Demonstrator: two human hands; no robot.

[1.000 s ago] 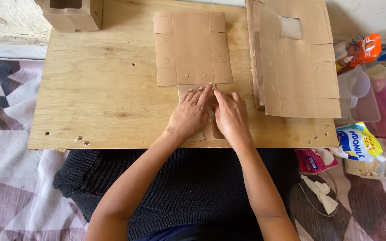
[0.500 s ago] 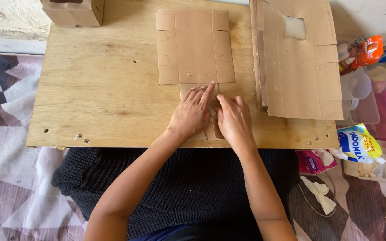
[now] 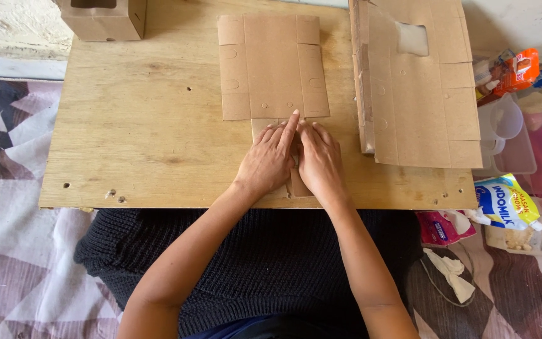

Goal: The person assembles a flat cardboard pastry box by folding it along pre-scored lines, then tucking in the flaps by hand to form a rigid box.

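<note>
Cardboard blank (image 3: 273, 66) lay flat on the wooden board (image 3: 133, 138), long axis running straight away from the body, near flap pinned under left hand (image 3: 270, 160) and right hand (image 3: 321, 162), both spread flat, palms down, side by side and touching, left forefinger reaching farthest up the flap. Stood just right of the blank, a stack of flat cardboard sheets (image 3: 418, 88) with a window cut-out; off the board's right edge, a blue and white pouch (image 3: 503, 201), an orange packet (image 3: 519, 66) and clear plastic tubs (image 3: 503, 132). Sat at the far left corner, a folded brown box (image 3: 103, 17).
</note>
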